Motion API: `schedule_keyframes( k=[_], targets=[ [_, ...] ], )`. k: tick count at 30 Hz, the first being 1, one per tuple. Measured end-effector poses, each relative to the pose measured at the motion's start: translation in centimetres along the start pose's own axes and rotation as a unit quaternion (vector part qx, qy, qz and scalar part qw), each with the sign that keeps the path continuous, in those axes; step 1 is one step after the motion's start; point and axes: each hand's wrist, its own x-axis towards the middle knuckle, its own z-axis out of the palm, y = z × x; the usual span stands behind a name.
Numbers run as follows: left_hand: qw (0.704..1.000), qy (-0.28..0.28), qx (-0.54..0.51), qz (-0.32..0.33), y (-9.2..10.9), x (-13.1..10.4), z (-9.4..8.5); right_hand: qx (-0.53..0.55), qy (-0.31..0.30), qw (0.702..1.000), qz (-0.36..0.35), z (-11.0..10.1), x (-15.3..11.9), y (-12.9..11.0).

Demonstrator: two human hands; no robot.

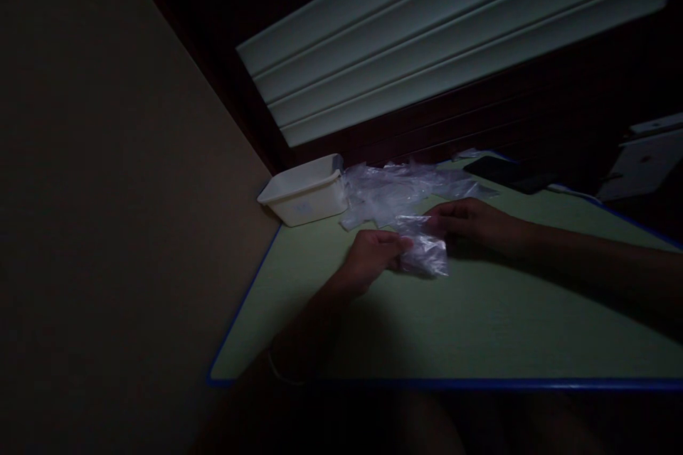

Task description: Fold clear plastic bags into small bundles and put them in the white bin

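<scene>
Between my two hands is a small clear plastic bag (425,254), crinkled and shiny, held over the table. My left hand (368,257) pinches its left edge between thumb and fingers. At its upper right corner, my right hand (467,220) is closed on the same bag with thumb and fingertips. Just beyond the hands lies a loose pile of clear plastic bags (387,188). The room is dim, and I cannot make out whether anything is inside the held bag.
A white plastic tub (306,200) stands at the table's far left corner, beside the pile. A dark flat object (506,174) lies at the far right. The light green table (480,327) has a blue edge. A wall (133,192) rises along the left.
</scene>
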Motion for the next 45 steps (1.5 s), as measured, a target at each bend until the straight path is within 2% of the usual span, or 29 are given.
schedule_keyframes(
  k=[2,5,8,11,14,17,19,22,26,29,32,37,45],
  targets=[
    [0.998,-0.046,0.028,-0.032,0.2,-0.3,0.0,0.001,-0.047,0.999,0.024,-0.2,-0.3,-0.5],
    [0.99,-0.104,0.066,-0.07,0.6,-0.9,0.2,-0.062,-0.13,0.989,0.044,-0.6,-0.8,-1.1],
    [0.984,-0.132,0.083,-0.089,1.1,-1.4,0.5,-0.123,-0.209,0.969,0.038,-0.9,-1.0,-1.2],
    [0.981,-0.14,0.095,-0.091,1.2,-1.5,0.6,-0.156,-0.236,0.959,0.03,-0.9,-1.0,-0.9],
    [0.987,-0.119,0.068,-0.089,1.1,-1.2,0.2,-0.161,-0.186,0.969,0.032,-1.0,-0.7,-0.6],
    [0.993,-0.071,0.01,-0.091,1.0,-0.7,-0.1,-0.098,-0.07,0.992,0.029,-1.1,-0.3,-0.3],
    [0.995,-0.047,-0.03,-0.077,0.9,-0.5,-0.2,-0.065,-0.002,0.998,0.01,-1.1,-0.1,-0.1],
    [0.995,-0.039,-0.081,-0.048,0.6,-0.2,0.0,-0.09,0.042,0.995,-0.02,-1.0,0.0,-0.1],
    [0.996,-0.004,-0.087,-0.036,0.4,-0.2,0.5,-0.133,0.046,0.989,-0.04,-0.6,-0.2,-0.4],
    [0.997,0.016,-0.075,-0.027,0.5,-0.2,0.4,-0.099,0.029,0.995,-0.014,-0.5,-0.3,-0.4],
    [0.998,0.017,-0.057,-0.022,0.5,-0.2,0.2,-0.055,-0.014,0.998,0.016,-0.6,-0.3,-0.4],
    [0.999,0.015,-0.036,-0.022,0.3,-0.1,0.0,-0.046,-0.055,0.997,0.017,-0.8,-0.1,-0.2],
    [0.999,0.012,-0.024,-0.024,0.4,0.0,-0.1,-0.04,-0.056,0.997,0.018,-0.7,-0.2,-0.4]
  ],
)
